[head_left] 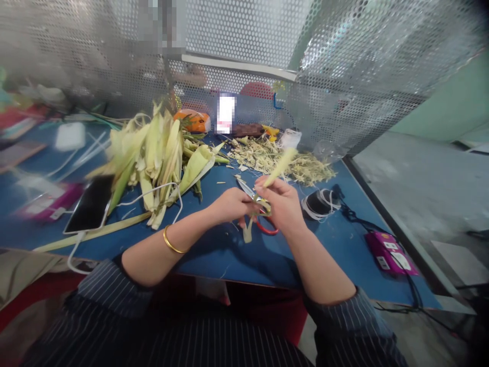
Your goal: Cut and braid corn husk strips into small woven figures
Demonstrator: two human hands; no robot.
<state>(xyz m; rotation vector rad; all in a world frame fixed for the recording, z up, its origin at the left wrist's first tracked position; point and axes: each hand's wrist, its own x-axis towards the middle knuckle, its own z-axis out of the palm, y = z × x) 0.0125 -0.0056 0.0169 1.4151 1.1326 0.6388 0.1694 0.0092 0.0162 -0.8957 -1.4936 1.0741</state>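
Note:
My left hand (234, 205) is closed, its fingers pinching a narrow end of corn husk that hangs below them. Close beside it, my right hand (281, 205) grips the pale yellow corn husk (281, 167), which sticks up and to the right past the fingers. Scissors with red handles (268, 229) show beneath and between the hands, blades pointing up and left; the hands partly cover them, and they seem to lie on the table. Left of the hands is a large pile of corn husks (153, 153). Husk scraps (267, 158) are heaped behind my right hand.
On the blue table (214, 255) a phone (90, 204) with a white cable lies at the left. A dark spool of white cord (320, 205) stands right of my hand, near a purple pack (390, 252) with black cables. A perforated metal screen (237, 66) closes the back.

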